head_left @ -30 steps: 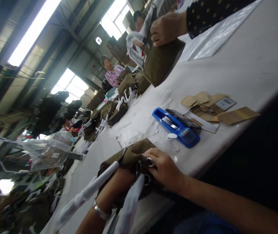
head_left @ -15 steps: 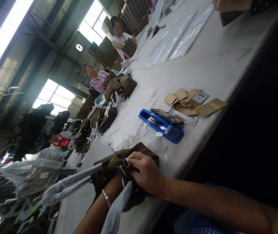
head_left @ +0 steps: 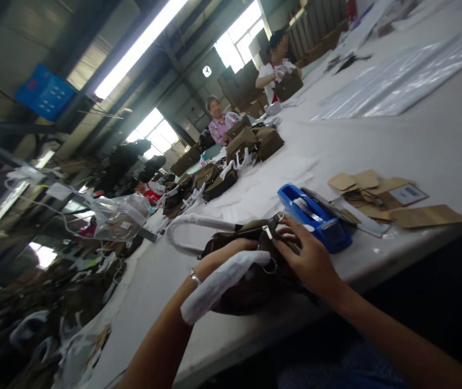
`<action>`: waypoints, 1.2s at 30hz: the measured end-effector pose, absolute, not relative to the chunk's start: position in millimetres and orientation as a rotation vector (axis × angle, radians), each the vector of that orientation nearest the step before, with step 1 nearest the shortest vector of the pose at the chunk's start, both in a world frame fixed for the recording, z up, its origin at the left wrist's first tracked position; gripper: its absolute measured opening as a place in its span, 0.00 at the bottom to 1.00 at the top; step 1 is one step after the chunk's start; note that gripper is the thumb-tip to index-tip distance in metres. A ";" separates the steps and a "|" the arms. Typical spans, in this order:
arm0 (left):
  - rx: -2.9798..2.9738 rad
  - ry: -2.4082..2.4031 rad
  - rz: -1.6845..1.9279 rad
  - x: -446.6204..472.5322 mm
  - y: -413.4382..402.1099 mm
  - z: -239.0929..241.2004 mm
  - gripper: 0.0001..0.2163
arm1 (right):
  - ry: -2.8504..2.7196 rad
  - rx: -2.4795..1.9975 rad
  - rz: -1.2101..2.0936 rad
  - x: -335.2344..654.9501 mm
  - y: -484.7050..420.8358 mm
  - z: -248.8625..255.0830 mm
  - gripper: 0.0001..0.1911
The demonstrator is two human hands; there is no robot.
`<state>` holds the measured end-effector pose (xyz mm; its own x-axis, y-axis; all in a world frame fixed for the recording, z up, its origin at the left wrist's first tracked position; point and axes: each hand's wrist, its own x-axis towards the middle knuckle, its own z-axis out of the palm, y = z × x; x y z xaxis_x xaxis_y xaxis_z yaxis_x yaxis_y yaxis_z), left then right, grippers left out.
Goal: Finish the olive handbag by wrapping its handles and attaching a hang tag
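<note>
A dark brown-olive handbag [head_left: 250, 292] lies on the table in front of me, its zipped top open. Its handles are wrapped in white padding; one wrapped handle [head_left: 225, 283] crosses my left forearm. My left hand [head_left: 245, 247] reaches inside the bag up to the wrist, and its fingers are hidden. At the bag's right end, my right hand [head_left: 306, 251] holds the corner by the zipper, thumb and fingers around it. A metal zipper pull [head_left: 268, 232] and a ring [head_left: 271, 266] show beside those fingers.
Beyond my right hand stands a blue tape dispenser [head_left: 315, 216]. Brown paper tags [head_left: 380, 197] lie right of it, and clear plastic bags [head_left: 393, 81] farther back. More brown bags [head_left: 250, 143] line the table's far side, where several people work. A plastic bag [head_left: 121, 216] hangs at left.
The view has swung left, so things appear farther right. My right hand has loosened from a pinch at the zipper end to a wider hold on the bag's corner. My left hand stays inside.
</note>
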<state>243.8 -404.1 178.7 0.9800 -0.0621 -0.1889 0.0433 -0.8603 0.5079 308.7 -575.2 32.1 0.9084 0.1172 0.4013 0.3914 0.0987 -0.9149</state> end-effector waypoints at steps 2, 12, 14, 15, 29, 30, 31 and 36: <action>2.541 -0.053 -0.314 238.8 -394.7 193.3 0.13 | -0.488 -1.500 -0.432 292.0 -593.6 32.8 0.27; 2.381 0.711 0.726 96.2 -286.7 141.8 0.18 | -1.556 -1.263 -0.112 208.0 -595.3 33.6 0.09; 2.388 0.871 0.698 86.0 -259.8 102.1 0.15 | -1.657 -1.302 0.025 195.2 -577.7 24.7 0.10; 2.399 0.931 0.651 85.3 -248.0 81.6 0.13 | -1.709 -1.317 0.080 189.7 -569.6 20.1 0.10; 2.471 0.998 0.328 137.3 -174.2 -29.4 0.14 | -1.603 -1.402 0.677 161.7 -461.0 25.3 0.13; 2.455 0.994 0.342 136.8 -171.4 -30.9 0.13 | -1.520 -1.399 0.700 159.2 -452.4 26.3 0.14; 2.437 0.991 0.362 136.0 -168.7 -32.2 0.13 | -1.435 -1.399 0.716 157.1 -444.0 25.9 0.15; 2.327 0.971 0.512 119.2 -150.1 -26.1 0.13 | -0.951 -1.333 0.831 153.2 -407.0 11.8 0.32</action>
<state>119.2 -150.1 -26.1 0.6646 0.7360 0.1288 0.5215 -0.5803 0.6255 153.2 -407.0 11.8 0.4032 0.9112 0.0847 0.0376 0.0760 -0.9964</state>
